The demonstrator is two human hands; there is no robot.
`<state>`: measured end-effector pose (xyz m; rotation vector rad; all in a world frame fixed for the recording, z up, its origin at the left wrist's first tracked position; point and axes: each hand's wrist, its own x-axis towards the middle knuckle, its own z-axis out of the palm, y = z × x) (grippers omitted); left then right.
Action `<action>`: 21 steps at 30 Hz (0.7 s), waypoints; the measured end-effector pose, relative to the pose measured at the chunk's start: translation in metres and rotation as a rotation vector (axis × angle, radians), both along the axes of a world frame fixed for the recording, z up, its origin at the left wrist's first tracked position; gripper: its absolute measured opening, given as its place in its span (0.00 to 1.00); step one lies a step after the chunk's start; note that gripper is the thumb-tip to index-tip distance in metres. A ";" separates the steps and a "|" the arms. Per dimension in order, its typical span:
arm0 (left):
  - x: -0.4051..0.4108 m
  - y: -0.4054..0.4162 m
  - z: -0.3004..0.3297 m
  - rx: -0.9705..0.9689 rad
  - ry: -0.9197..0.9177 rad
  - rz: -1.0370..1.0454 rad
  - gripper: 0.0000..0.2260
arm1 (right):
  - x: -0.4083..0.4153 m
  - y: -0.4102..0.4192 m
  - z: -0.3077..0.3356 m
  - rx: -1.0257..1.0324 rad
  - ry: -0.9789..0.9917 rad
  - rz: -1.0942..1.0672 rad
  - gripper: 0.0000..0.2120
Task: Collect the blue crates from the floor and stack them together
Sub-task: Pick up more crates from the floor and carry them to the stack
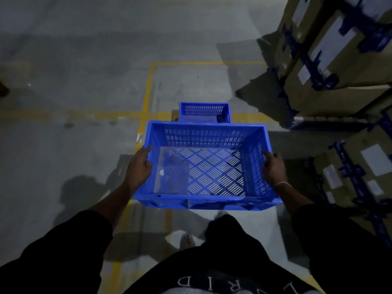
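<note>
both hands [139, 166] gripping blue crate [206, 166], upright

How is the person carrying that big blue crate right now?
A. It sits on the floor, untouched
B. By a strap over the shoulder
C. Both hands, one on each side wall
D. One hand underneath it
C: the left hand grips the left wall of the held blue crate and the right hand grips its right wall, with a second blue crate on the floor ahead.
</note>
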<state>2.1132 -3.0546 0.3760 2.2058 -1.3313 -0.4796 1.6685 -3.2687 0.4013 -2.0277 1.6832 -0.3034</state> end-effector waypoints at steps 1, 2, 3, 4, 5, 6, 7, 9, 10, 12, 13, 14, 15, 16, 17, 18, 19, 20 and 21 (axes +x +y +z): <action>0.009 -0.018 -0.004 0.008 0.000 0.005 0.27 | 0.009 -0.018 -0.002 0.004 0.003 -0.006 0.28; 0.018 -0.037 -0.008 0.013 0.001 0.005 0.27 | 0.018 -0.038 -0.005 0.008 0.008 -0.008 0.27; 0.025 -0.056 -0.012 0.014 0.006 0.003 0.27 | 0.026 -0.058 -0.009 0.010 0.013 -0.007 0.27; 0.033 -0.077 -0.015 0.016 0.013 0.006 0.27 | 0.035 -0.080 -0.013 0.014 0.019 -0.002 0.27; 0.040 -0.098 -0.019 0.018 0.017 0.011 0.26 | 0.043 -0.103 -0.019 0.019 0.024 0.004 0.28; 0.047 -0.119 -0.022 0.025 0.023 0.016 0.26 | 0.051 -0.125 -0.023 0.025 0.028 0.010 0.28; 0.053 -0.141 -0.025 0.031 0.033 0.023 0.26 | 0.060 -0.148 -0.026 0.036 0.029 0.015 0.29; 0.064 -0.184 -0.030 0.039 0.068 0.055 0.26 | 0.077 -0.192 -0.028 0.068 0.035 0.012 0.29; 0.069 -0.204 -0.031 0.044 0.085 0.069 0.26 | 0.085 -0.212 -0.027 0.082 0.042 0.009 0.29; 0.079 -0.241 -0.032 0.044 0.134 0.082 0.27 | 0.099 -0.250 -0.028 0.108 0.043 0.020 0.29; 0.086 -0.264 -0.033 0.048 0.163 0.093 0.27 | 0.106 -0.273 -0.031 0.121 0.049 0.032 0.29; 0.091 -0.281 -0.032 0.066 0.193 0.106 0.28 | 0.112 -0.291 -0.034 0.136 0.057 0.041 0.29; 0.096 -0.298 -0.033 0.086 0.218 0.115 0.28 | 0.116 -0.307 -0.038 0.149 0.066 0.046 0.30; 0.101 -0.317 -0.034 0.106 0.247 0.125 0.28 | 0.122 -0.328 -0.044 0.162 0.072 0.049 0.31; 0.107 -0.336 -0.037 0.117 0.270 0.126 0.29 | 0.128 -0.347 -0.051 0.175 0.080 0.052 0.31; 0.113 -0.353 -0.040 0.122 0.286 0.119 0.29 | 0.134 -0.364 -0.058 0.193 0.090 0.053 0.32; 0.120 -0.370 -0.044 0.128 0.298 0.116 0.30 | 0.140 -0.382 -0.065 0.214 0.100 0.050 0.32; 0.127 -0.387 -0.049 0.140 0.304 0.117 0.30 | 0.148 -0.399 -0.073 0.232 0.107 0.049 0.33; 0.135 -0.403 -0.054 0.157 0.304 0.119 0.30 | 0.155 -0.416 -0.081 0.246 0.113 0.050 0.33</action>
